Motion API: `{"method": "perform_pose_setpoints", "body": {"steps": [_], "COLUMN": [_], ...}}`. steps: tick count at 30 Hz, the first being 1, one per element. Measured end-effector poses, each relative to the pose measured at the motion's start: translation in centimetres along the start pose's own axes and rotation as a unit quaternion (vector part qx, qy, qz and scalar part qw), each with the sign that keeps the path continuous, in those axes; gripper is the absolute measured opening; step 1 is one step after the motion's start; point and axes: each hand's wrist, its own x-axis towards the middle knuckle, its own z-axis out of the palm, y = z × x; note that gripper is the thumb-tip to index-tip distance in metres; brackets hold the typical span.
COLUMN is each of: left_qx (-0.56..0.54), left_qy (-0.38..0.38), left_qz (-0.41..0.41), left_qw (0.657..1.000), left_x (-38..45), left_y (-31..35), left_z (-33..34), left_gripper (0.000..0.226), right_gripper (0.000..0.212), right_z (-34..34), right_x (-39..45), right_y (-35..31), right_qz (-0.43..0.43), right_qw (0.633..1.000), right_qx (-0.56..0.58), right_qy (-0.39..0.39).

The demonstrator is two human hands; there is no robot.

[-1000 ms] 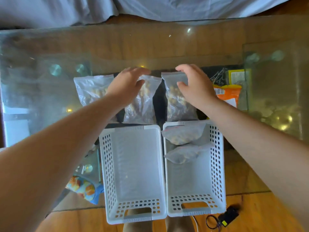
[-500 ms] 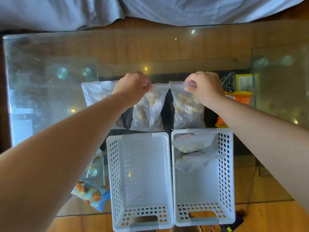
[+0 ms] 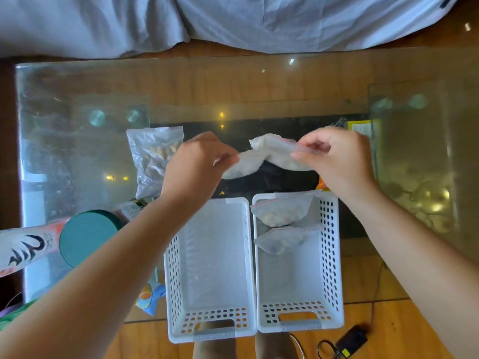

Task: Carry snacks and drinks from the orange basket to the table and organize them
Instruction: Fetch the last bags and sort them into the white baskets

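My left hand [image 3: 195, 164] pinches the top of one clear zip bag of nuts [image 3: 242, 165], lifted off the glass table [image 3: 233, 89]. My right hand [image 3: 337, 159] pinches a second zip bag [image 3: 274, 151], also in the air, overlapping the first. A third nut bag [image 3: 153, 159] lies flat on the glass to the left. Two white perforated baskets stand side by side at the table's near edge: the left basket [image 3: 211, 255] holds nothing, the right basket [image 3: 329, 255] holds two more nut bags [image 3: 280, 213]. No orange basket is in view.
A teal round lid [image 3: 85, 237] and a tall printed snack tube [image 3: 23, 247] lie at the left. An orange packet [image 3: 321, 185] and yellow packet [image 3: 360, 125] sit under the glass at right. A black charger with cable [image 3: 350, 340] lies on the wooden floor. Grey cloth [image 3: 233, 19] borders the far edge.
Both hands closed on the tops of the middle and right bags and lifted them off the glass, bringing them together above the baskets. The left bag stayed put.
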Motion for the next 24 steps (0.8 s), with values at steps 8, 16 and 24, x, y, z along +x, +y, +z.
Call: {"method": "perform_pose_setpoints", "body": {"steps": [8, 16, 24], "left_qx": [0.056, 0.032, 0.073], "left_qy": [-0.097, -0.023, -0.033], "left_qz": [-0.050, -0.155, -0.084], "left_qw": [0.993, 0.987, 0.993], "left_x": [0.3, 1.4, 0.9], "left_y": [-1.0, -2.2, -1.1], "left_z": [3.3, 0.7, 1.1], "left_gripper": [0.022, 0.021, 0.016], "right_gripper": [0.010, 0.011, 0.006], "right_z": [4.2, 1.8, 0.4], "right_x": [-0.2, 0.9, 0.6], "right_y": [1.5, 2.5, 1.6], "right_qz": [0.041, 0.099, 0.081], "right_qw": [0.999, 0.993, 0.996], "right_qx": [-0.026, -0.018, 0.023], "right_qy": [-0.003, 0.067, 0.035]}}
